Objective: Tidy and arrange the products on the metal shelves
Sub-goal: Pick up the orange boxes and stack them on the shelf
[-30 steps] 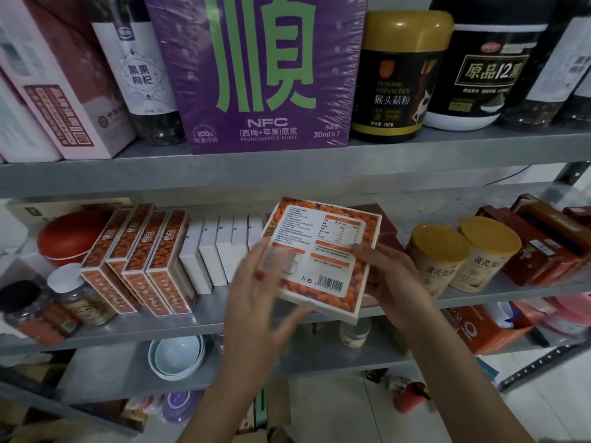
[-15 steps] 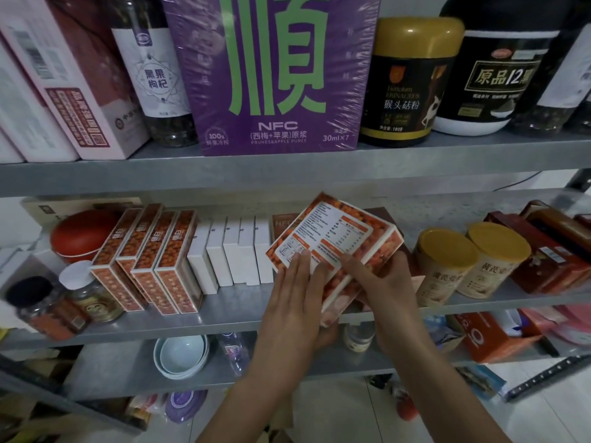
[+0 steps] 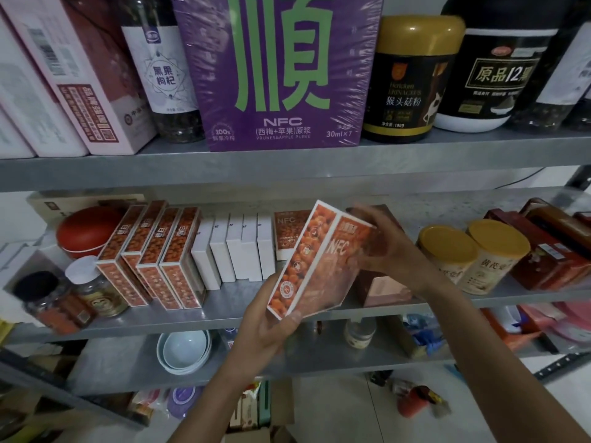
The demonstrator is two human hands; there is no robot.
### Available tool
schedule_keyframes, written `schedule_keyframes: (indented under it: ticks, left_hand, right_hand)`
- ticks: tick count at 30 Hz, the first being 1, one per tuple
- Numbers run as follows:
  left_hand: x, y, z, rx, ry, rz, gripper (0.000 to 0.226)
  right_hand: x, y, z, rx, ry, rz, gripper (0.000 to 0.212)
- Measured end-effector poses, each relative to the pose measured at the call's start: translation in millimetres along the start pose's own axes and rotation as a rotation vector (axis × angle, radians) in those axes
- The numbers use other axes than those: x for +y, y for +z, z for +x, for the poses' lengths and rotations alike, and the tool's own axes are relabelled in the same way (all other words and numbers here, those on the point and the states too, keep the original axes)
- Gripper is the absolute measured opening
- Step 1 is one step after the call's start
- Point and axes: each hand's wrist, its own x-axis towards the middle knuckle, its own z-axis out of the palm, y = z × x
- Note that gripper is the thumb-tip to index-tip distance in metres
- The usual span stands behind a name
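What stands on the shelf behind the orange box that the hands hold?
A second orange NFC box stands behind it, and a brown box shows at its right. The held box covers whatever is between them.

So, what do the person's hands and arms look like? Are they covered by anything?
Both are bare. The left hand and the right hand wear no gloves, and no ring shows. The left forearm and the right forearm are uncovered to the picture's edge: no sleeve, watch or bracelet.

The metal shelf point(image 3: 230, 306) lies bare just in front of the white boxes point(image 3: 238, 251). Orange boxes point(image 3: 153, 257) press against their left. To their right a tilted NFC box point(image 3: 307, 266) fills the gap, with yellow-lidded tubs point(image 3: 447, 251) beyond.
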Motion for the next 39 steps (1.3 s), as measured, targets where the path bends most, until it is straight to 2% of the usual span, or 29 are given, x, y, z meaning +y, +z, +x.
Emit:
schedule_keyframes:
  ticks: [2, 4, 7, 10, 14, 17, 20, 23, 28, 30, 33, 35, 37, 39]
  left_hand:
    - [-7, -5, 3, 0.004, -0.032, 0.012, 0.057]
    - [-14, -11, 7, 0.009, -0.051, 0.058, 0.048]
    - [-26, -19, 15, 0.100, -0.025, 0.157, 0.047]
    - [-30, -20, 23, 0.201, -0.027, 0.313, 0.053]
    - [-30, -17, 33, 0.259, 0.219, 0.726, 0.071]
    - [-33, -12, 46, 0.179, 0.376, 1.103, 0.077]
    - [-39, -6, 59, 0.078, 0.457, 1.303, 0.074]
    - [-46, -4, 65, 0.061, 0.474, 1.443, 0.076]
    - [-50, -15, 68, 0.085, 0.425, 1.425, 0.088]
    - [-52, -22, 68, 0.108, 0.429, 1.405, 0.087]
    - [-54, -37, 68, 0.125, 0.440, 1.359, 0.083]
    - [-52, -45, 68, 0.118, 0.463, 1.342, 0.081]
    - [-50, -53, 67, 0.115, 0.471, 1.339, 0.082]
    - [-52, -62, 64, 0.122, 0.446, 1.347, 0.088]
  right_hand:
    - [5, 0, 4, 0.001, 0.017, 0.022, 0.065]
    - [9, 4, 5, 0.068, -0.029, -0.026, 0.060]
    - [22, 15, 8, 0.211, -0.107, -0.369, 0.062]
    - [31, 33, 8, 0.318, -0.085, -0.599, 0.060]
    - [36, 60, 8, 0.381, -0.089, -0.810, 0.054]
    - [41, 75, 8, 0.384, -0.077, -0.780, 0.053]
    - [43, 85, 8, 0.412, -0.097, -0.761, 0.052]
    - [42, 90, 12, 0.412, -0.063, -0.743, 0.053]
    - [34, 104, 16, 0.360, 0.066, -0.727, 0.055]
    - [27, 110, 17, 0.333, 0.066, -0.719, 0.057]
    - [22, 105, 21, 0.164, 0.040, -0.698, 0.059]
    - [19, 96, 23, 0.069, 0.041, -0.589, 0.058]
    - [24, 88, 28, 0.174, 0.078, -0.364, 0.055]
    - [43, 84, 38, 0.284, 0.082, -0.343, 0.055]
